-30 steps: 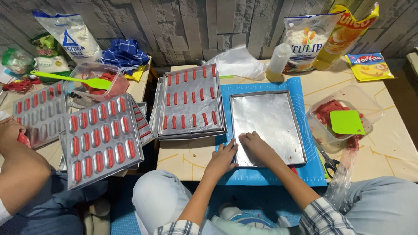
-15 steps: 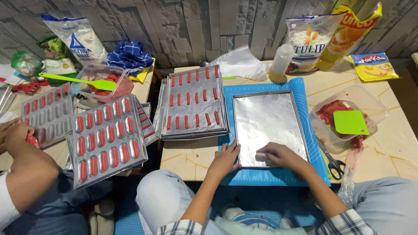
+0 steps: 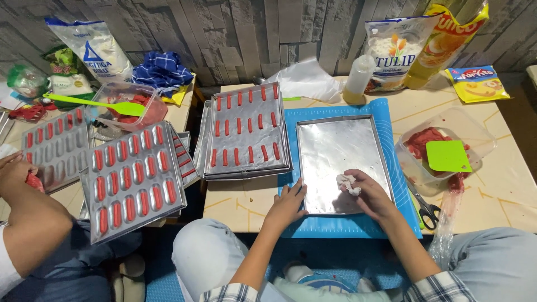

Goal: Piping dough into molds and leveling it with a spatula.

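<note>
A bare silver baking tray (image 3: 335,151) lies on a blue mat (image 3: 391,134) in front of me. My left hand (image 3: 288,204) rests on the tray's near left corner, fingers spread against its rim. My right hand (image 3: 369,193) presses a small crumpled white wad (image 3: 347,182) onto the tray's near right part. To the left sits a stack of trays (image 3: 246,131) carrying rows of red strips.
A clear tub (image 3: 447,154) of red dough with a green scraper stands right, scissors (image 3: 425,210) beside it. Bags and a squeeze bottle (image 3: 358,81) line the wall. At left, another person's arm (image 3: 28,218), moulded trays (image 3: 131,179) of red pieces, a green spatula (image 3: 92,103).
My right hand has slid from the tray's near left to its near right, with the white wad now showing under the fingers. My left hand stayed at the corner.
</note>
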